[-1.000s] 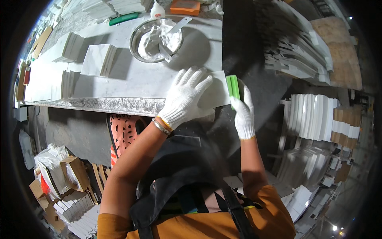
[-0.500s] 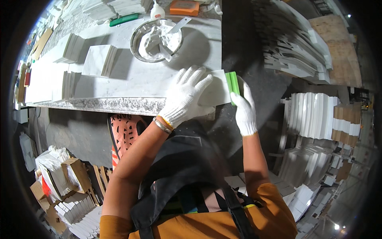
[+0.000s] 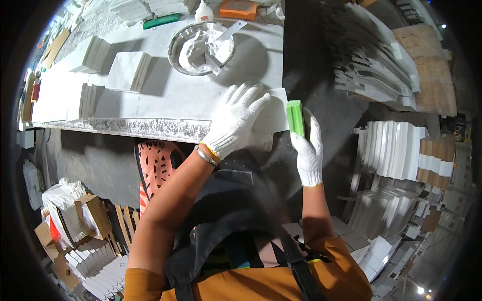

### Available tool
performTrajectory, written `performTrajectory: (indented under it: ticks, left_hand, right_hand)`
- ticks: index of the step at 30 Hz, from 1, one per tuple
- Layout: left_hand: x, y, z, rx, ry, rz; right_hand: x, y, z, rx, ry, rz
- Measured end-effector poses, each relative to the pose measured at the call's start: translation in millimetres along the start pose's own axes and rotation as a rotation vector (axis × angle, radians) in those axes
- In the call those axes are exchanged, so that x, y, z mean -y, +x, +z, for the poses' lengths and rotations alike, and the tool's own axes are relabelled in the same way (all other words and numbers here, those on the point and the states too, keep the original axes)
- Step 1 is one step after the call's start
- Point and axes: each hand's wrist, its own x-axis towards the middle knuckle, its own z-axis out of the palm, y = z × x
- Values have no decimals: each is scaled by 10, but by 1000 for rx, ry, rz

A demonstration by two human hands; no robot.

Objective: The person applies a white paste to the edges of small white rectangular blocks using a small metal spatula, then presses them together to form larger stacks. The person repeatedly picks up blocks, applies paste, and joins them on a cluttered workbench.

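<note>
My left hand (image 3: 235,120), in a white knit glove, lies flat with its fingers spread on a white tile (image 3: 277,111) at the table's right corner. The tile's right end juts past the table edge. In my gloved right hand (image 3: 308,159) is a green sanding block (image 3: 295,118), gripped between thumb and fingers. The block stands upright just beside the tile's right edge; whether they touch I cannot tell. Beyond my left hand sits a metal bowl (image 3: 176,64) of white paste (image 3: 193,49), with a putty knife (image 3: 232,30) and a second blade (image 3: 214,63) in it.
Stacks of white tiles (image 3: 126,71) stand on the left of the marble-topped table (image 3: 160,103). A green tool (image 3: 161,21), a white squeeze bottle (image 3: 204,12) and an orange block (image 3: 238,8) lie at the back. Slab piles (image 3: 394,148) fill the right side.
My right hand has moved a little nearer to me with the sanding block, which has tilted to show more of its face. My left hand stays on the tile.
</note>
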Motion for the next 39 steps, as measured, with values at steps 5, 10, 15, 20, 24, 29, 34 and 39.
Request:
performTrajectory:
  ticks: [5,10,15,20,24,29,34,39]
  left_hand:
    - [-44,44,-59,52,5,2]
    - [-53,68,-10,-18,59,-8]
    - [-150,82,-250,-151,-42,2]
    - [-128,-206,-355,-221,-179,57]
    - [-27,-784,-1019,-311,-148,-32]
    - [424,-1194,-1800,-390,186,-488]
    - [1172,-1568,-2324,-577,303,-702]
    - [1691,-1572,-2669,-634,307,-702]
  right_hand:
    - [-218,283,-76,-5,61,105]
    - [-190,319,-257,-60,184,125]
    - [48,324,-93,-75,217,63]
    - [167,426,55,-43,140,9]
    - [-19,565,172,33,-14,-9]
    - [19,496,462,66,-395,-349]
    - [-103,502,573,36,-580,-446]
    - [-121,498,691,-26,-710,-544]
